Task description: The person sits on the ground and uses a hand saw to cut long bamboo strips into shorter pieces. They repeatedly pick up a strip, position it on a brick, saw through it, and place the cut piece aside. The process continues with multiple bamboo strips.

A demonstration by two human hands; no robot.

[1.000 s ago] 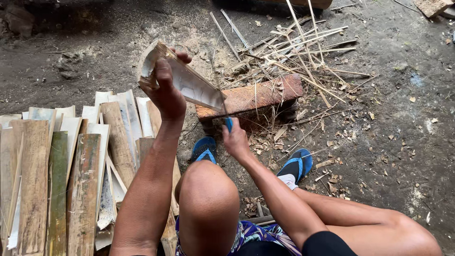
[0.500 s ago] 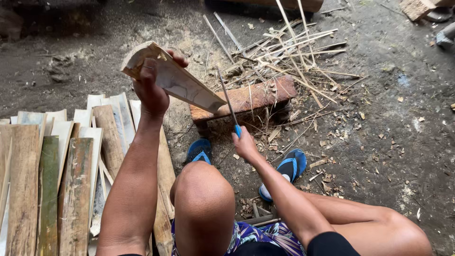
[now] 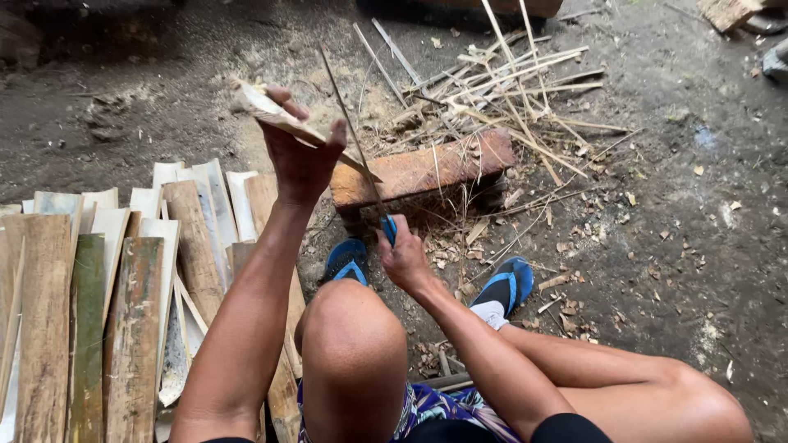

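Above the reddish wooden chopping block (image 3: 423,168): left hand (image 3: 302,160) clamped around a pale split bamboo slat (image 3: 283,123), held raised. Right hand (image 3: 404,258) closed on a blue-handled thin long blade (image 3: 353,135), edge meeting the slat. Left, near: stack of flat bamboo slats (image 3: 107,295), apparently finished. Far: thin bamboo splinters (image 3: 517,78) strewn on the dirt floor (image 3: 673,205). Current slat judged only partly split.

Bare dirt floor (image 3: 681,238) bearing split bamboo slats (image 3: 107,295), a reddish wooden block (image 3: 423,168), and scattered bamboo splinters (image 3: 509,82).
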